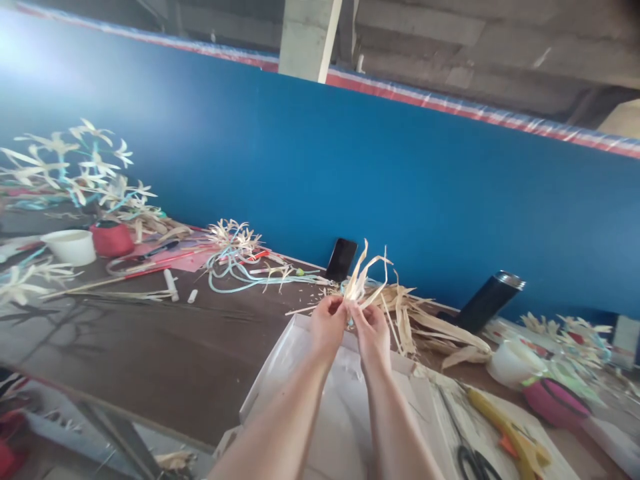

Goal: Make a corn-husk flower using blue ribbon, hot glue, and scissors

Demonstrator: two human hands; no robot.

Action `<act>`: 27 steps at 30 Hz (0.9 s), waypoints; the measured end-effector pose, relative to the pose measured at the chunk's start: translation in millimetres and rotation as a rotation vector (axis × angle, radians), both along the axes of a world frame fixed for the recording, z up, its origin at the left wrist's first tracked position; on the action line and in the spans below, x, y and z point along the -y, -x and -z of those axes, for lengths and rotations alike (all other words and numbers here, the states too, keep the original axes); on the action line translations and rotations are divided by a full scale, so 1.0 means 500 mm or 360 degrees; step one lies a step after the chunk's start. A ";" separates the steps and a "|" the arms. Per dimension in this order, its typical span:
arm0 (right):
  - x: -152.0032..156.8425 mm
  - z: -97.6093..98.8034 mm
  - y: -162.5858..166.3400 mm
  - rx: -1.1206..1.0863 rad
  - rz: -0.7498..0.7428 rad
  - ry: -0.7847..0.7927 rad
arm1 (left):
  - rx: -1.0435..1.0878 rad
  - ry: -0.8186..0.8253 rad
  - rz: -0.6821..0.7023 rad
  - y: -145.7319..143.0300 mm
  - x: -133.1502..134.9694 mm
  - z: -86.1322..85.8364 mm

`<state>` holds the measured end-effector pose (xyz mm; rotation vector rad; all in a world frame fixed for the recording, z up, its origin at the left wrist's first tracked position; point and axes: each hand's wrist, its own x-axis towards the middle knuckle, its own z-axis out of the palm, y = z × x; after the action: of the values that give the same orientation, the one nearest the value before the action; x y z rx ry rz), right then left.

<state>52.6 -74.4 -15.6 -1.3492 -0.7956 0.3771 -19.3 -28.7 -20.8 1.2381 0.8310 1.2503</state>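
Between my two hands is a flower of pale dried husk strips (pixel 356 283), its long petals pointing up and outward. My left hand (pixel 330 325) pinches its base from the left. From the right, the fingers of my right hand (pixel 371 328) are closed on the same base. My fingertips hide how the strips are joined. Both hands are above the far edge of an open white box (pixel 295 360). Just right of them lies a heap of dry tan husks (pixel 425 327). A dark phone (pixel 342 259) leans on the blue wall behind.
On the right lie black-handled scissors (pixel 470 453), a yellow glue gun (pixel 510 427), a white cup (pixel 515 363) and a black flask (pixel 493 300). Finished husk flowers (pixel 75 160), a white tub (pixel 70 247) and light-blue stems (pixel 235 273) are on the left. A blue wall (pixel 300 167) borders the table.
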 end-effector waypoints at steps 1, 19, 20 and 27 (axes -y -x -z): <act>-0.003 0.007 -0.002 -0.0040 -0.0073 -0.0040 | -0.0046 -0.0043 0.0008 0.000 0.003 -0.001; 0.020 -0.005 -0.028 -0.1015 -0.0132 -0.0304 | 0.0331 0.0313 0.0383 -0.016 0.006 0.010; 0.020 -0.004 -0.029 -0.1024 -0.0147 -0.0309 | 0.0314 0.0300 0.0377 -0.015 0.006 0.011; 0.019 -0.001 -0.033 -0.1021 -0.0171 -0.0294 | 0.0081 0.0143 0.0355 -0.013 0.005 0.015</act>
<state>68.9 -84.1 -14.9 -0.9293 -0.3528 0.7551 -12.7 -31.4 -28.2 1.1871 0.6843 1.0496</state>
